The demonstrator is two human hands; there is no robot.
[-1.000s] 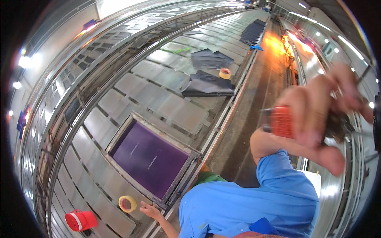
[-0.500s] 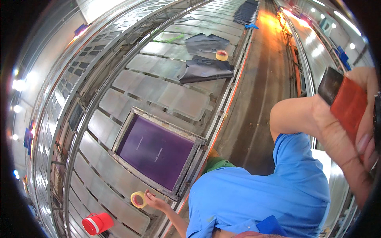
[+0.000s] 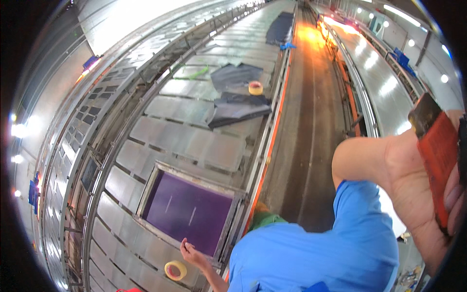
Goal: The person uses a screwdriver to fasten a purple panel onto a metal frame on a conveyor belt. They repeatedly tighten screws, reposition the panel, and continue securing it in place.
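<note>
One red-and-black block point(image 3: 434, 155) clasped in right hand point(image 3: 412, 182), right of purple framed screen point(image 3: 187, 207); left hand point(image 3: 195, 256), unclenched, at its near edge.

Long metal-topped table point(image 3: 160, 109), far part: two crumpled dark-grey sheets point(image 3: 238, 108), one beyond the other; small roll of yellow tape point(image 3: 255, 92) between them, toward their right ends. Bright green strip point(image 3: 198, 74) to the left. Farther up, a dark overlapping row of flat pieces point(image 3: 280, 30), small blue scrap point(image 3: 287, 46) at its near end. Right of table: brown-grey aisle floor point(image 3: 306, 146), orange glow point(image 3: 309, 33) at far end. White tube lamp point(image 3: 402, 15) overhead, upper right.
</note>
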